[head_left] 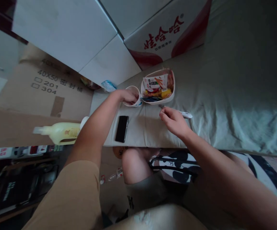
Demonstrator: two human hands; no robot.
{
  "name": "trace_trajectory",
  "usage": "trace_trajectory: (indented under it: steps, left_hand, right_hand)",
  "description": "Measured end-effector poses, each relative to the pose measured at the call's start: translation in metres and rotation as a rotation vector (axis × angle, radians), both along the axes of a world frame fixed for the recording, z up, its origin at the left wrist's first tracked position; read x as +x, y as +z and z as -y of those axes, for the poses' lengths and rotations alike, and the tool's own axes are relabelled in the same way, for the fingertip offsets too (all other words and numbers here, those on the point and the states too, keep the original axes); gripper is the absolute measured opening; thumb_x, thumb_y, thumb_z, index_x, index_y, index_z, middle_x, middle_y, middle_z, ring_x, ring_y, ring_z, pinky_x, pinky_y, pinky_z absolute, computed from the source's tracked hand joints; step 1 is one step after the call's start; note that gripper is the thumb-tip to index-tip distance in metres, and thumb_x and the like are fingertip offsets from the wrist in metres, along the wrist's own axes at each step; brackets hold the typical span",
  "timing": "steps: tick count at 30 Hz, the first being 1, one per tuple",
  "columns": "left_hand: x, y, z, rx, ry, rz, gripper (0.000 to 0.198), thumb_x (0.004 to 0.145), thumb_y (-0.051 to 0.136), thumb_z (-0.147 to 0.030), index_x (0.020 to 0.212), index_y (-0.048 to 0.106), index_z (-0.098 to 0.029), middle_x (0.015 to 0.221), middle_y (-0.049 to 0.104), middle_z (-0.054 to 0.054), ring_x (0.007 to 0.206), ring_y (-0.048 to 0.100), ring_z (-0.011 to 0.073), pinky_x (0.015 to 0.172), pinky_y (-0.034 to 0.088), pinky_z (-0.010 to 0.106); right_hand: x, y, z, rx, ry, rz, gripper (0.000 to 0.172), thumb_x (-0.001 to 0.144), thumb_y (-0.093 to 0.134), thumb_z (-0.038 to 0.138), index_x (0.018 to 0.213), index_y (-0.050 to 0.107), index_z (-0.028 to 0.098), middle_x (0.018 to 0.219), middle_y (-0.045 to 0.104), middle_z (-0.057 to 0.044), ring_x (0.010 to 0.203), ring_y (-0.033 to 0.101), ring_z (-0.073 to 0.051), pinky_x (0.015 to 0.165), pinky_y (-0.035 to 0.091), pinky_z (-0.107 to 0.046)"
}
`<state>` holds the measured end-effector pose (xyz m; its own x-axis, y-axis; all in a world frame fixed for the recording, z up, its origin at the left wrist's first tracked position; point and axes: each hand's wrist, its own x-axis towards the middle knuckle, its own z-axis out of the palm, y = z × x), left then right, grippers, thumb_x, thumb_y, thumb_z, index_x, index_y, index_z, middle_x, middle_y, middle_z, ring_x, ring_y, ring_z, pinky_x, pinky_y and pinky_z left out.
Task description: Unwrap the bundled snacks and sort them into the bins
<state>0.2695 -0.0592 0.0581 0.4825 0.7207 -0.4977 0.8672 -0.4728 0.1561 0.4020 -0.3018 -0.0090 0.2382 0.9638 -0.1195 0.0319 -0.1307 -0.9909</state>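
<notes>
Left hand [130,96] dips inside cup [138,103], grip hidden; right hand [175,121] curled near counter's [150,129] front edge, hold unclear. Next move likely needs clearing cup.

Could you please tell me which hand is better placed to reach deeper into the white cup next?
Probably the left: the left hand has its fingers inside the white cup, while the right hand is outside it, at the slim white object.
</notes>
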Motion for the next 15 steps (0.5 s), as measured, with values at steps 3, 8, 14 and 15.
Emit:
trace_trajectory:
  steps: [3,8,14,15]
  left_hand:
    - [-0.019,0.025,-0.003,0.246,-0.059,0.049,0.012,0.076,0.064,-0.012,0.080,0.073,-0.019,0.069,0.067,0.003,0.075,0.065,0.0216,0.081,0.049,0.033]
    - [-0.099,0.047,-0.034,0.726,0.147,0.290,0.018,0.094,0.052,-0.023,0.087,0.069,-0.020,0.079,0.068,0.005,0.081,0.064,0.0201,0.082,0.046,0.031]
    - [-0.202,0.017,-0.119,0.729,0.468,0.162,0.012,0.093,0.056,-0.023,0.087,0.066,-0.021,0.091,0.072,0.006,0.097,0.065,0.0230,0.090,0.046,0.033]
    - [-0.213,0.010,-0.136,0.715,0.499,0.171,0.011,0.093,0.057,-0.022,0.088,0.066,-0.021,0.094,0.072,0.006,0.099,0.065,0.0228,0.092,0.047,0.033]
  right_hand:
    - [-0.001,-0.003,0.004,-0.010,0.003,0.065,0.030,0.084,0.045,0.050,0.073,0.053,0.022,0.064,0.053,0.000,0.063,0.049,-0.016,0.063,0.036,-0.031]
    - [-0.004,-0.009,0.018,-0.019,0.063,0.251,0.034,0.091,0.046,0.050,0.077,0.058,0.022,0.062,0.056,-0.001,0.057,0.051,-0.016,0.057,0.038,-0.031]
    - [-0.019,-0.013,0.017,0.093,0.105,0.472,0.026,0.096,0.052,0.043,0.081,0.064,0.025,0.063,0.064,-0.003,0.052,0.059,-0.018,0.051,0.045,-0.031]
    - [-0.022,-0.013,0.015,0.113,0.114,0.492,0.025,0.097,0.053,0.042,0.080,0.064,0.026,0.063,0.064,-0.003,0.052,0.060,-0.018,0.049,0.045,-0.031]
